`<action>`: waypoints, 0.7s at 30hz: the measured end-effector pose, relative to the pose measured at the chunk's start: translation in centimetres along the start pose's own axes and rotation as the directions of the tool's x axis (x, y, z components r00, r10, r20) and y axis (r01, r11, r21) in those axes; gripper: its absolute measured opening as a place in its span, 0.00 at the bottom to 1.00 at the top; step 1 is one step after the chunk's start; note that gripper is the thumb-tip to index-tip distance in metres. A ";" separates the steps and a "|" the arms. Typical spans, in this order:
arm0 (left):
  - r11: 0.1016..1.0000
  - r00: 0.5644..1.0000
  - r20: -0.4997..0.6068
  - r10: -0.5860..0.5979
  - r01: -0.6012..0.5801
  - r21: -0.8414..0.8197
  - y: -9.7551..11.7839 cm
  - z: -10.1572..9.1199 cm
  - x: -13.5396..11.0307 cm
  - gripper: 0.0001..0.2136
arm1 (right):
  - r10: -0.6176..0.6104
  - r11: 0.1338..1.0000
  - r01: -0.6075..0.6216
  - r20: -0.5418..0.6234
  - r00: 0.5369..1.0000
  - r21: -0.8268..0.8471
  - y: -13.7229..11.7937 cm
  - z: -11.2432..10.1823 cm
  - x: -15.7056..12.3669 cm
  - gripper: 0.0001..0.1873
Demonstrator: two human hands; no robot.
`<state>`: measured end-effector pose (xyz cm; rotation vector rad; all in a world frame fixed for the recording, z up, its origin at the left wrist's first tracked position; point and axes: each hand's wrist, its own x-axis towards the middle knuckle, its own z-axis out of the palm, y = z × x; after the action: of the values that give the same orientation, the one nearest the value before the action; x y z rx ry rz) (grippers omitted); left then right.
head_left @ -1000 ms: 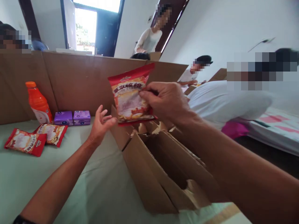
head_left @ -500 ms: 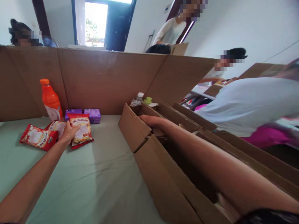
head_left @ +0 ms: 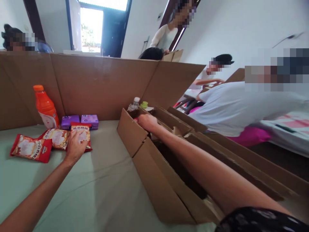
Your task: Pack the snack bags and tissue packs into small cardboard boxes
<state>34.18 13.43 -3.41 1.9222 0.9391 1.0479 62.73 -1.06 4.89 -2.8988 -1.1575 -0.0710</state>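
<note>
My left hand [head_left: 76,146] lies over the front of a red-and-cream snack packet [head_left: 83,130], fingers spread on it and partly covering its print. Just to its left are two similar packets, one a middle packet [head_left: 58,138] and one an outer packet [head_left: 32,147], their edges overlapping. My right hand [head_left: 147,122] reaches into the far end of an open cardboard box [head_left: 132,133]. Its fingers are curled, and a bit of red shows by the fingertips; the rest is hidden by the hand and box wall.
Behind the packets stand an orange-capped drink bottle [head_left: 45,106] and two purple packs, a left pack [head_left: 70,121] and a right pack [head_left: 89,121]. A tall cardboard screen [head_left: 103,85] runs along the back. A clear bottle [head_left: 134,104] shows behind the box. A co-worker [head_left: 222,106] sits at right.
My left hand has shifted from the packet's left edge onto its front. My right hand has come up higher in the box, with red showing at its fingers. The view has turned slightly right.
</note>
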 end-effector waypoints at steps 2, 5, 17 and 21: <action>0.997 0.996 0.036 0.076 -0.076 -0.007 1.9 0.4 -0.6 0.17 | 0.049 0.998 -0.050 -0.075 0.996 -0.022 0.4 -2.6 -0.6 0.13; 0.982 0.978 0.097 0.185 -0.181 -0.048 5.0 1.0 -1.4 0.20 | 0.074 0.996 -0.084 -0.234 0.969 -0.031 1.7 -7.2 -2.4 0.14; 0.715 0.969 0.230 -0.091 0.225 -0.662 12.1 1.8 -3.6 0.30 | -0.513 0.400 0.524 -0.290 0.808 0.752 -1.6 -9.9 -10.9 0.07; 0.846 0.956 0.155 -0.251 0.294 -0.445 7.1 -2.7 -0.4 0.22 | -0.268 0.571 0.333 -0.213 0.940 0.751 6.3 -7.7 -8.9 0.09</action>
<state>33.41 10.57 3.56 1.3791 0.7935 0.9074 60.38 -12.04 12.12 -1.8909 -1.2417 0.2588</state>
